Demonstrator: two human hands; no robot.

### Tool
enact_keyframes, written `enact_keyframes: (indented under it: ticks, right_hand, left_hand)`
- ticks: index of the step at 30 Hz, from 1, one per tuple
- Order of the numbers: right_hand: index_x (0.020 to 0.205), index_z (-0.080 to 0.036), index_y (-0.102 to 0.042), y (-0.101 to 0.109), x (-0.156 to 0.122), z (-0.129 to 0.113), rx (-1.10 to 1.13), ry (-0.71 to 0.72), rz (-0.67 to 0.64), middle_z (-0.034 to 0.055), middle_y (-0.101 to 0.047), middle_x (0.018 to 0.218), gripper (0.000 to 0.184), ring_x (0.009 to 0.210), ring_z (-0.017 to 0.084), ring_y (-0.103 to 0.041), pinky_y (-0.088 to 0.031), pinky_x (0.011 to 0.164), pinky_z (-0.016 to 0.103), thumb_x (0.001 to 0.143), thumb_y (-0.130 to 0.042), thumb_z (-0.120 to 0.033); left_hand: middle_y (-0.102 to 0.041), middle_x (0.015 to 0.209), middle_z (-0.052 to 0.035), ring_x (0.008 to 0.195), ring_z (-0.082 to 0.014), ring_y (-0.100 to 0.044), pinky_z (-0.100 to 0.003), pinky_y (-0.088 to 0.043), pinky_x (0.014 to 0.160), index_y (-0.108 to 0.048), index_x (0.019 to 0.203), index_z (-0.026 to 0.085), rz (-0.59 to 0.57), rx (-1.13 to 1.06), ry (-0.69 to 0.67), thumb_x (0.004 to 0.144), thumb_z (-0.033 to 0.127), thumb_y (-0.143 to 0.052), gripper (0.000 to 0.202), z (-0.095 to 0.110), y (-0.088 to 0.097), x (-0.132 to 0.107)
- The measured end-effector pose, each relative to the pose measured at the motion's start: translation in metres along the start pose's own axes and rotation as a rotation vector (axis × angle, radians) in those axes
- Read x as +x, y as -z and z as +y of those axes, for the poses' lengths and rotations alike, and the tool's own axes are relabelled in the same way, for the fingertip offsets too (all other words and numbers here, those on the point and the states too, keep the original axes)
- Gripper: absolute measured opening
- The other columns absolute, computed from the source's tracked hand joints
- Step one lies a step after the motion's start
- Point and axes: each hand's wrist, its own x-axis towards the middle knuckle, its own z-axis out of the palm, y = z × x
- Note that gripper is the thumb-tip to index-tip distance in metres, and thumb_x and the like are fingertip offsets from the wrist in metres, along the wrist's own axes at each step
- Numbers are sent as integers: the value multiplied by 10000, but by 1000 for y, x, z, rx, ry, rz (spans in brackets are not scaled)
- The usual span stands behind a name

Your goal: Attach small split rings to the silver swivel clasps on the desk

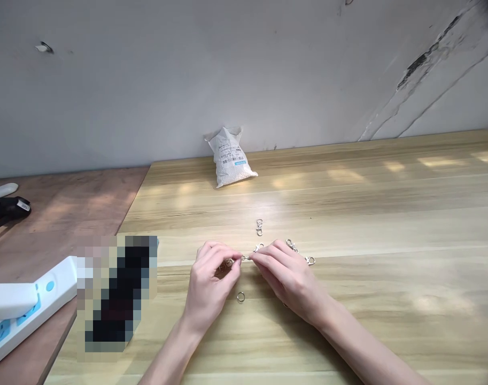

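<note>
A small metal piece is pinched between two bare hands above a pale wood surface, well in from its far edge. Its near side is gripped by the tightly closed fingers of the left hand, behind which more metal rings are partly seen; its other end is held by the narrowed fingertips of the right hand. The piece's exact form is hidden by the grip. A loose split ring is seen lying between the wrists. One swivel clasp is set beyond the hands toward the far edge, another clasp is partly covered beside the right fingertips, and two more clasps are glimpsed past that hand. A printed white packet is placed near the far edge, while a power strip is seen past the left edge.
</note>
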Motion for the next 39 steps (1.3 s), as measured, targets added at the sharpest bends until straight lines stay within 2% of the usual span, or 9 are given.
enact_keyframes:
  ticks: [6,10,13,15,17,21,28,34,39]
  right_hand:
    - [1053,-68,-621,2,0,0,-84,15,-72,109,-652,866,206,771,182,-501,-468,645,309,953,-443,-42]
    - [957,-96,-622,2,0,-1,-100,12,-96,95,-650,852,184,766,178,-517,-481,640,306,963,-441,-65]
    - [931,-113,-617,3,-1,0,-100,19,-62,94,-664,895,169,818,184,-560,-523,735,348,956,-456,-68]
    - [921,-124,-618,4,-1,0,-122,22,-8,122,-667,1026,140,984,223,-588,-506,906,440,940,-491,-70]
    - [901,-136,-620,5,0,0,-154,25,35,156,-624,1195,116,1193,275,-532,-430,1031,520,921,-524,-74]
    - [902,-160,-618,7,1,-2,-184,35,66,166,-540,1357,136,1357,306,-410,-415,1057,544,899,-529,-56]
    - [879,-177,-610,6,0,0,-232,23,74,150,-567,1351,121,1365,292,-419,-399,1072,545,918,-531,-94]
    - [824,-164,-606,6,0,2,-340,-6,-18,139,-492,1446,165,1441,354,-270,-283,1111,637,923,-498,-88]
    - [916,-153,-645,8,1,-7,-344,107,16,112,-484,1462,183,1438,364,-267,-247,1134,640,928,-476,-82]
  left_hand:
    - [-642,818,-4,852,-169,-538,-347,-403,798,-628,912,197,-23,183,-172,880,71,-584,138,3,-1,0]
    - [-627,832,-14,868,-175,-530,-349,-403,805,-614,917,189,-67,227,-210,890,67,-570,133,2,-2,-1]
    - [-616,850,-19,881,-177,-530,-341,-418,808,-613,945,194,-99,219,-199,900,79,-558,135,0,-2,-2]
    - [-615,901,-28,914,-182,-538,-340,-430,817,-613,1010,203,-115,207,-174,903,105,-564,153,-1,-2,-2]
    - [-616,979,-41,974,-195,-544,-353,-436,852,-608,1081,217,-121,210,-156,902,140,-579,196,-1,-1,-2]
    - [-615,1070,-48,1088,-222,-530,-394,-418,938,-642,1034,249,-108,238,-147,911,169,-571,164,-3,-1,-2]
    - [-608,1186,-57,1240,-266,-465,-462,-420,988,-668,932,262,-65,261,-115,887,174,-578,134,-8,1,-3]
    - [-572,1310,-55,1370,-299,-371,-604,-231,1123,-675,901,257,-33,411,-215,861,148,-586,147,-7,6,0]
    - [-536,1396,-67,1414,-274,-336,-582,-112,1181,-659,864,222,0,549,-351,863,100,-571,150,2,0,1]
